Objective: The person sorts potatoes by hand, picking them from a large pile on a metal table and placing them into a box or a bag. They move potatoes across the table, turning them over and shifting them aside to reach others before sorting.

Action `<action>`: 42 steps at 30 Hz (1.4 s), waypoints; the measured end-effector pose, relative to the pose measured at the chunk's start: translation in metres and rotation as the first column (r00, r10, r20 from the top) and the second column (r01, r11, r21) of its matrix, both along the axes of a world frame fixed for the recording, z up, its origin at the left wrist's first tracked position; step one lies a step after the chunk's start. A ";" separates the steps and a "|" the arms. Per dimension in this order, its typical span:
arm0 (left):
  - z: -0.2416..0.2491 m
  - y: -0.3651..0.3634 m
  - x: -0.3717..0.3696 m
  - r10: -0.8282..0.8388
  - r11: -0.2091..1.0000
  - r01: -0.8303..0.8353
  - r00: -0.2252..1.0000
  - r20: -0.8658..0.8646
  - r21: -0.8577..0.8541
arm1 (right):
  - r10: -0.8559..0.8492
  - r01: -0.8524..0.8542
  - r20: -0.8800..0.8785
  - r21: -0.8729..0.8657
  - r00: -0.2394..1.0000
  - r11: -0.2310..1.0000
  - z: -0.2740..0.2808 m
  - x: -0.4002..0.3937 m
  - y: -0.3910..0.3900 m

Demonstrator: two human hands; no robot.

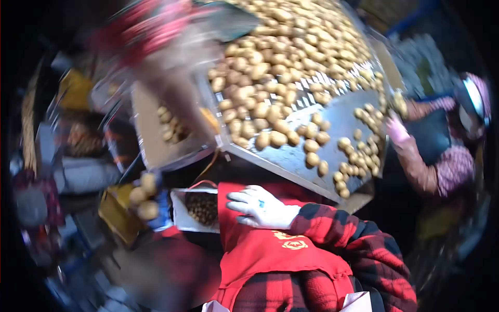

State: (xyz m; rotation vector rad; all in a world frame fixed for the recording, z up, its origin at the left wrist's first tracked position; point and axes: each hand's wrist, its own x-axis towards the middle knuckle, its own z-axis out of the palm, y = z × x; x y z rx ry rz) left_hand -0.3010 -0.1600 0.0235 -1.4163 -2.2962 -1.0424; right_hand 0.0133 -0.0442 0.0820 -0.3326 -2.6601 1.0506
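Observation:
My right hand point(260, 208), in a white glove with a red plaid sleeve, lies flat on the top edge of my red apron point(270, 255), fingers spread and holding nothing. Just left of it is a white sack point(179, 218) with small dark potatoes inside. Above the hand a metal sorting table point(291, 161) slopes away, covered in a heap of yellow potatoes point(270, 88). My left hand is not visible; only a blurred reddish shape shows at the lower left.
A co-worker's pink-gloved hand point(397, 130) and patterned sleeve reach to the table's right edge. A blurred arm point(171, 83) in a pink-red sleeve crosses the upper left. Three potatoes point(143, 196) sit on a yellow crate at the left. A side tray point(156, 151) holds several more.

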 end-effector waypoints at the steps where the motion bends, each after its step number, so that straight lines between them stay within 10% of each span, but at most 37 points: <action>1: 0.013 0.009 -0.026 -0.012 0.999 0.020 0.986 -0.164 0.046 | -0.054 0.054 0.041 -0.001 0.998 0.999 -0.002 0.023 0.004; 3: 0.023 0.030 -0.095 0.027 0.990 -0.008 0.990 -0.139 0.138 | -0.233 0.246 0.173 -0.056 0.957 0.968 -0.004 0.073 0.000; 4: 0.006 0.037 -0.141 0.034 0.987 -0.072 0.967 0.254 0.140 | -0.275 0.316 0.282 -0.109 0.919 0.943 -0.005 0.093 -0.005; 5: -0.010 0.049 -0.189 -0.138 0.922 -0.264 0.458 0.878 0.283 | -0.354 0.388 0.276 -0.079 0.894 0.918 -0.011 0.111 -0.014; 6: -0.001 0.066 -0.218 -0.377 0.742 -0.634 -0.129 0.917 0.216 | -0.430 0.457 0.268 -0.048 0.862 0.888 -0.015 0.127 -0.021; 7: 0.006 0.078 -0.224 -0.505 0.599 -0.797 -0.298 0.810 0.080 | -0.466 0.511 0.336 -0.055 0.818 0.858 -0.010 0.138 -0.025; 9: 0.021 0.090 -0.197 -0.421 0.599 -0.796 -0.220 0.880 0.088 | -0.617 0.663 0.360 -0.005 0.700 0.749 -0.010 0.158 -0.029; 12: -0.046 0.056 -0.216 -0.441 0.885 -0.263 -0.209 0.873 0.384 | -0.809 0.833 0.307 0.083 0.501 0.547 -0.033 0.178 -0.020; 14: -0.017 0.062 -0.119 -0.324 0.856 -0.118 -0.881 0.345 0.503 | -0.903 0.868 0.223 0.266 0.368 0.420 -0.041 0.171 0.008; 15: -0.004 0.067 -0.065 -0.156 0.884 0.017 -0.931 0.330 0.467 | -0.917 0.852 0.195 0.344 0.347 0.396 -0.048 0.164 0.027; 16: 0.005 0.069 -0.015 0.011 0.889 0.150 -0.952 0.307 0.434 | -0.928 0.828 0.164 0.418 0.335 0.373 -0.056 0.155 0.048; 17: 0.014 0.071 0.037 0.025 0.854 0.405 -0.658 0.752 0.326 | -0.920 0.801 0.223 0.455 0.321 0.390 -0.069 0.148 0.069; 21: 0.022 0.101 0.165 0.367 0.673 0.654 -0.702 0.611 0.347 | -0.923 0.770 0.248 0.511 0.295 0.383 -0.106 0.132 0.125; 23: 0.008 0.115 0.214 0.332 0.795 0.501 -0.831 0.446 0.343 | -0.946 0.879 0.003 0.370 0.324 0.302 -0.108 0.136 0.126; 24: -0.002 0.126 0.231 0.328 0.801 0.496 -0.832 0.447 0.335 | -0.839 0.870 0.378 0.148 0.390 0.471 -0.062 0.132 0.123; 26: -0.022 0.146 0.254 0.265 0.868 0.335 -0.937 0.228 0.367 | -0.649 0.727 0.330 -0.357 0.686 0.587 -0.026 0.133 0.099; 27: -0.037 0.149 0.258 0.193 0.925 0.274 -0.935 0.297 0.264 | -0.677 0.673 0.113 0.073 0.728 0.736 -0.038 0.136 0.101; 30: -0.027 0.158 0.255 0.234 0.972 0.205 -0.879 0.414 -0.113 | -0.879 0.808 0.126 0.352 0.459 0.473 -0.072 0.133 0.168; 32: -0.040 0.155 0.249 0.202 0.979 0.192 -0.906 0.371 -0.066 | -0.770 0.581 0.328 0.514 0.546 0.631 -0.099 0.138 0.216; 33: -0.043 0.155 0.246 0.267 0.956 0.293 -0.889 0.371 0.015 | -0.725 0.613 0.516 0.409 0.456 0.676 -0.100 0.134 0.232; 34: -0.044 0.154 0.244 0.326 0.917 0.386 -0.869 0.373 0.098 | -0.786 0.706 0.278 0.346 0.552 0.618 -0.136 0.153 0.231; 36: -0.024 0.161 0.243 0.287 0.894 0.373 -0.902 0.323 0.248 | -0.661 0.808 0.479 -0.218 0.578 0.548 -0.059 0.149 0.217; 38: -0.029 0.158 0.242 0.318 0.886 0.366 -0.926 0.202 0.285 | -0.319 0.537 0.434 -0.631 0.842 0.560 -0.027 0.154 0.188; 40: -0.051 0.151 0.231 0.368 0.877 0.373 -0.927 0.076 0.302 | -0.582 0.668 0.340 -0.259 0.739 0.698 -0.050 0.141 0.167; 42: -0.037 0.149 0.226 0.305 0.830 0.419 -0.894 0.328 0.369 | -0.765 0.784 0.172 -0.161 0.621 0.600 -0.052 0.101 0.183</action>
